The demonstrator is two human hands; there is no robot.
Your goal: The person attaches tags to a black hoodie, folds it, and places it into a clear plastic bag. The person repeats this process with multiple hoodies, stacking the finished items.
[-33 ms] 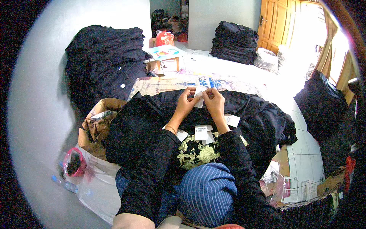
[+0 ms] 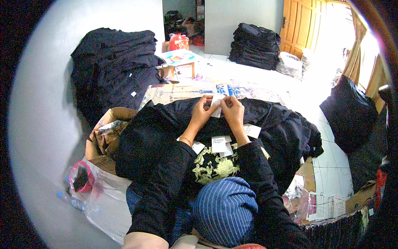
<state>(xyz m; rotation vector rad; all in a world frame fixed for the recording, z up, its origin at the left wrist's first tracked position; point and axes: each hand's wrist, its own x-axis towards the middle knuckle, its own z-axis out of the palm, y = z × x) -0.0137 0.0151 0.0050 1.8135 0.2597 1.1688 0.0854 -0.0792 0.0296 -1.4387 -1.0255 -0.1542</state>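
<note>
My left hand (image 2: pixel 202 111) and my right hand (image 2: pixel 233 111) are close together over the far part of a spread black garment (image 2: pixel 166 120). Between them is a small white paper tag (image 2: pixel 216 107), pinched by the fingertips of both. More white tags lie on the black cloth: a printed tag (image 2: pixel 218 144) overlaps others in the middle, and another tag (image 2: pixel 252 130) sits beside my right wrist. Below them, a pale yellow floral print (image 2: pixel 217 166) shows on the cloth. Both my forearms are in black sleeves.
Tall piles of black cloth stand at the far left (image 2: pixel 116 62) and far right (image 2: pixel 255 45). A cardboard box (image 2: pixel 94 141) and a pink bin (image 2: pixel 85 176) are at my left. Beyond the garment is a small low table (image 2: pixel 179 57). Blue striped cloth (image 2: pixel 226 209) fills the lower middle.
</note>
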